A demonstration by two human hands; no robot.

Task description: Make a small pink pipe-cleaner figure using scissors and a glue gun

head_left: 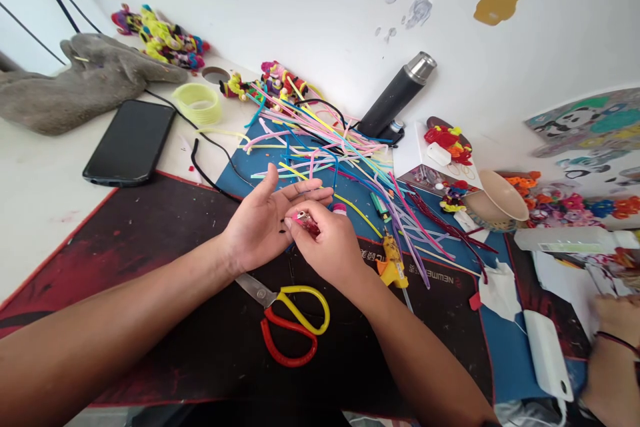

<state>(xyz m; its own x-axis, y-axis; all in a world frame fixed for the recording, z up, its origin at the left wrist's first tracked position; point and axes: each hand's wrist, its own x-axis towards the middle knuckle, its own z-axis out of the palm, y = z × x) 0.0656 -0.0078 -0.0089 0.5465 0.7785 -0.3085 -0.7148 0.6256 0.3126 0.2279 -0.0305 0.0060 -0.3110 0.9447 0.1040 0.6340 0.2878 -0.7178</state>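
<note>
The hands meet over the mat (pixel 215 347): the left hand (pixel 257 230) lies open, palm up, with a few dark specks (pixel 282 231) on it, while the right hand (pixel 330 240) pinches a small pink-red piece (pixel 309 223) between thumb and fingers. That piece sits at the right side of the left palm, its long axis seeming to slant down toward the right; whether it touches the palm I cannot tell. It looks shiny, its shape mostly hidden. Just below, the scissors (pixel 271 298) lie angled, flat steel partly under the left wrist, with 2 smooth looped handles, 1 yellow and 1 red. Right of the hands rests a yellow glue gun (pixel 393 263); beyond spread thin, fuzzy pastel stems (pixel 320 140), and a matte black flask (pixel 393 100) leans there.
</note>
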